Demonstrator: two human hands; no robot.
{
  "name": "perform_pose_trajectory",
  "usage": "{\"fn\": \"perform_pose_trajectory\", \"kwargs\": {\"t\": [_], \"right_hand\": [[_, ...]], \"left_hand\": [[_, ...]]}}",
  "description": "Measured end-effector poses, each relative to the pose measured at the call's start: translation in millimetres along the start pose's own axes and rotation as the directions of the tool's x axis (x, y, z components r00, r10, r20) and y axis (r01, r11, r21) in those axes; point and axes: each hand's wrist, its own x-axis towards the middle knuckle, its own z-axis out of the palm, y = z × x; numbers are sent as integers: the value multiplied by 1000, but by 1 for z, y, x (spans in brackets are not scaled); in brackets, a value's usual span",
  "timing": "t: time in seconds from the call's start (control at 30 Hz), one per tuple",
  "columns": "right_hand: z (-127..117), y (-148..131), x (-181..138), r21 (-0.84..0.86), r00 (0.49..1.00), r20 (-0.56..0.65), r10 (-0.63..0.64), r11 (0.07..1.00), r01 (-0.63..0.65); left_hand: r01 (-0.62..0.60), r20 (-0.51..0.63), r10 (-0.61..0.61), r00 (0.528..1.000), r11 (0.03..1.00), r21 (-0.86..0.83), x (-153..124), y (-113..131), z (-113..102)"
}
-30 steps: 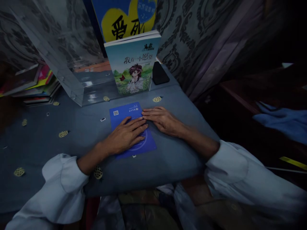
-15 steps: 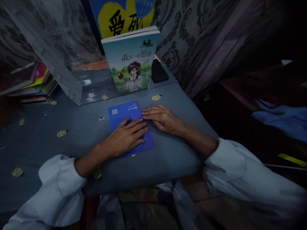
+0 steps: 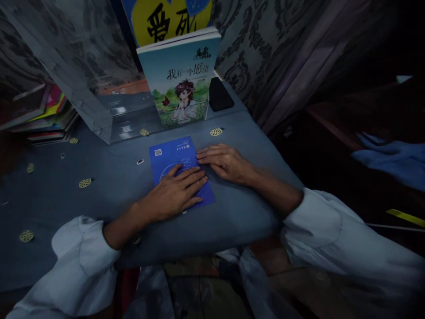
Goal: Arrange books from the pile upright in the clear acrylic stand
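A blue sheet of paper point(image 3: 169, 156) with a small QR mark lies flat on the grey-blue cloth of the table point(image 3: 109, 186). My left hand point(image 3: 172, 192) rests palm down on the lower half of the sheet, fingers stretched out. At the sheet's right edge my right hand point(image 3: 226, 162) lies flat too, its fingertips touching the paper. Neither hand holds anything. Both arms wear white sleeves.
An illustrated book point(image 3: 181, 82) stands upright behind the sheet, in front of a yellow and blue poster point(image 3: 166, 20). A clear acrylic stand point(image 3: 89, 88) is at the left, a stack of books point(image 3: 49, 119) beyond it. A black phone point(image 3: 219, 94) lies by the patterned curtain point(image 3: 265, 48). The table drops off at the right.
Both hands stay flat on the blue sheet. The left hand has shifted very slightly; the view has tipped a little downward.
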Motion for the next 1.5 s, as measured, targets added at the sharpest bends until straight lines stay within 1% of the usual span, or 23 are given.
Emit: {"fn": "perform_pose_trajectory", "kwargs": {"t": [0.2, 0.43, 0.57, 0.7, 0.83, 1.03, 1.2, 1.37, 1.5], "right_hand": [[-1, -2, 1, 1, 1000, -5, -23, 1000, 23], [-7, -14, -13, 16, 997, 76, -8, 1000, 6], [-8, -19, -20, 29, 995, 96, 28, 999, -31], [-6, -19, -20, 40, 995, 86, 42, 998, -45], [-6, -19, -20, 44, 997, 67, 27, 999, -30], [-8, -21, -21, 30, 996, 86, 19, 999, -22], [-9, -21, -20, 48, 998, 59, -17, 999, 14], [-8, -20, -20, 63, 999, 47, 14, 998, -16], [-7, -20, -19, 30, 998, 57, 25, 999, -26]], "left_hand": [[13, 19, -12, 1000, 999, -40, -3, 3, 0], [-1, -39, 1, 999, 1000, 9, -2, 11, -1], [-31, -40, 30, 999, 999, -21, -3, 11, -3], [-62, -2, 62, 998, 996, -56, -4, 12, -5], [-61, 3, 61, 998, 997, -45, -4, 15, -6], [-92, 21, 94, 995, 993, -80, -5, 17, -10], [-102, 5, 103, 995, 994, -40, -5, 16, -6], [-98, -2, 98, 995, 995, -26, -5, 13, -3], [-81, -20, 81, 997, 996, -41, -4, 15, -4]]}}
